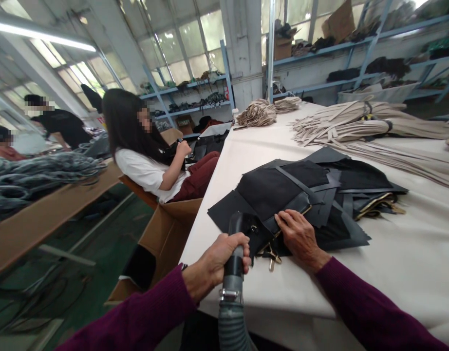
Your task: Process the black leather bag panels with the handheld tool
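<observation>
My left hand (224, 258) is closed around the dark nozzle (236, 266) of a grey ribbed hose (232, 321), fixed with a metal clamp. The nozzle's black tip meets the near edge of a black fabric piece (271, 187) with a gold zipper. At that zipper edge, my right hand (297, 236) has its fingers curled over the fabric; its thumb is hard to make out. Gold-coloured zipper pulls (271, 257) hang beside it. Under and behind lie more black pieces (359, 183), overlapping in a loose pile, some with zippers.
Beige strap bundles (356, 119) lie across the far part of the white table (403, 263). Left of the table edge stands an open cardboard box (173, 229), beside a seated person (151, 165). Grey coiled material covers a bench (45, 214) further left. Blue shelves (327, 48) line the back.
</observation>
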